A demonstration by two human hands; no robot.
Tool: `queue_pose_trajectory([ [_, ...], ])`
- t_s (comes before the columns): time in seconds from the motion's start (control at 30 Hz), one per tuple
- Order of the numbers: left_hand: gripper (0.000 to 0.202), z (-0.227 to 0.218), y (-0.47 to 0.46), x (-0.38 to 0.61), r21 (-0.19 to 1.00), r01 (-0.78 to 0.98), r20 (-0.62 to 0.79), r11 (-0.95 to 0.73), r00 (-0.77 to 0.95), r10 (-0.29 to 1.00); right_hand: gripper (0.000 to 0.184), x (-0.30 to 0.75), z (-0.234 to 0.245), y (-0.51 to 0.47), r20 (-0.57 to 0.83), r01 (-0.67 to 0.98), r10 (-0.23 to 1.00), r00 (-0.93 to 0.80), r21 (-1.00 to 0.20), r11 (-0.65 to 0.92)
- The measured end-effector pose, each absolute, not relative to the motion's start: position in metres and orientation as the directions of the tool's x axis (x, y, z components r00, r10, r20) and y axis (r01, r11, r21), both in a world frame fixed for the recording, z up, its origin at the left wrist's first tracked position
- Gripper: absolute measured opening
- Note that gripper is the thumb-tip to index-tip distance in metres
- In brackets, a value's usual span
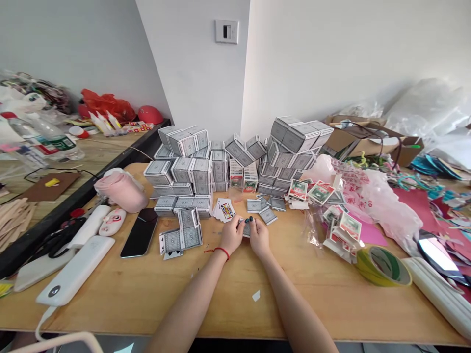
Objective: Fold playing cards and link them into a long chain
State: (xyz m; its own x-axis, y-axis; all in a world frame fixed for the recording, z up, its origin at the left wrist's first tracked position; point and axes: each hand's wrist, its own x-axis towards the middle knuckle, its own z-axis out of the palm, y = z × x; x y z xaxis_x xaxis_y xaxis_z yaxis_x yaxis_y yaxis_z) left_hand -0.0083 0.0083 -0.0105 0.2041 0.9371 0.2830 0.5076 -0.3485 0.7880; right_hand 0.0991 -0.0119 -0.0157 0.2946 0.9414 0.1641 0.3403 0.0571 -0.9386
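Both of my hands meet at the middle of the table, pinching a grey-backed playing card (248, 229) between them; whether it is one card or several I cannot tell. My left hand (231, 236), with a red string on its wrist, grips the left side. On the right side, my right hand (259, 237) is closed with its thumb on top. Just beyond lie a fan of face-up cards (225, 210) and a few loose face-down cards (268, 214). Blocks built of folded cards (191, 171) are stacked behind. A smaller folded-card piece (189, 230) lies left of my hands.
To the left are a black phone (139, 234), a white power bank (75, 270) and a pink pouch (121, 190). Opened card boxes (344, 230), a roll of yellow tape (383, 265) and a plastic bag (371, 191) lie right. A paper scrap (256, 295) sits in front.
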Motion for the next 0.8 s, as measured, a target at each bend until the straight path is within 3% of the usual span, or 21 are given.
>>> queue_pose_trajectory([
  [0.27,0.024,-0.0118,0.0074,-0.0089,0.839,0.456,0.244,-0.297,0.173,0.954,0.044,0.0984,-0.0123,-0.0162,0.099,0.180,0.946,0.308,-0.983,0.044],
  [0.47,0.027,-0.0109,0.0139,-0.0120,0.921,0.326,0.221,-0.214,0.015,0.975,0.032,0.1017,-0.0087,-0.0200,0.052,0.033,0.993,0.110,-0.998,0.048],
  [0.57,0.027,-0.0094,0.0137,-0.0123,0.923,0.316,0.217,-0.219,0.043,0.975,0.030,0.1013,-0.0117,-0.0182,0.064,0.032,0.995,0.074,-0.998,0.062],
  [0.7,0.021,-0.0058,0.0103,-0.0124,0.941,0.261,0.177,-0.217,0.168,0.970,0.025,0.1020,-0.0166,-0.0155,0.092,0.026,0.984,0.152,-0.996,0.089],
  [0.8,0.028,-0.0042,0.0091,-0.0132,0.944,0.207,0.199,-0.258,0.271,0.942,0.024,0.1033,-0.0177,-0.0158,0.080,0.012,0.980,0.184,-0.997,0.079],
])
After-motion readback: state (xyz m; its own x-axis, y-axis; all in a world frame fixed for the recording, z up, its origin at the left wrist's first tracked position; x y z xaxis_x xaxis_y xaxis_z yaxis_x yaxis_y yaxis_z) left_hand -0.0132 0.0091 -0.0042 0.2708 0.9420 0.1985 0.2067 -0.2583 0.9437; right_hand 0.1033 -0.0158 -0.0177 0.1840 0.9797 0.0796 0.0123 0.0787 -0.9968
